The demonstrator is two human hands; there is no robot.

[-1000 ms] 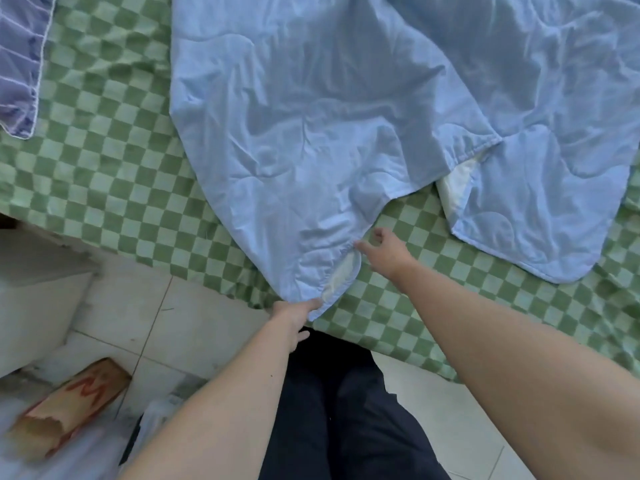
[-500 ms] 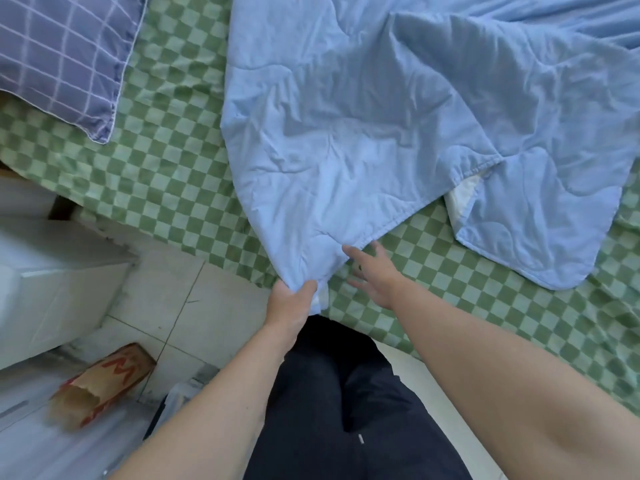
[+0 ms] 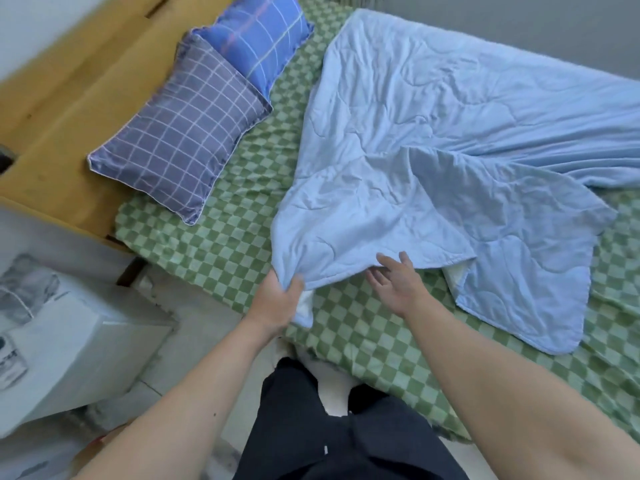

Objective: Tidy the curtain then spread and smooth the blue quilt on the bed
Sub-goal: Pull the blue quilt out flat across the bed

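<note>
Head view shows the left hand (image 3: 277, 299) pinching a corner of the blue quilt (image 3: 415, 161), the right hand (image 3: 398, 285) spread open beside its edge; the quilt lies rumpled over the green checked sheet (image 3: 363, 327), near two pillows (image 3: 180, 140).

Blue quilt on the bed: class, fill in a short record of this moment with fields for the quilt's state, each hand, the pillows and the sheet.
quilt state: blue quilt rumpled, bunched toward the far side, one flap folded over
left hand: left hand grips the quilt's near corner
right hand: right hand open, fingers spread at the quilt's near edge, gripping nothing
pillows: grey checked pillow overlapping blue checked pillow, at the head of the bed
sheet: green checkered sheet, largely uncovered on the near side
</note>
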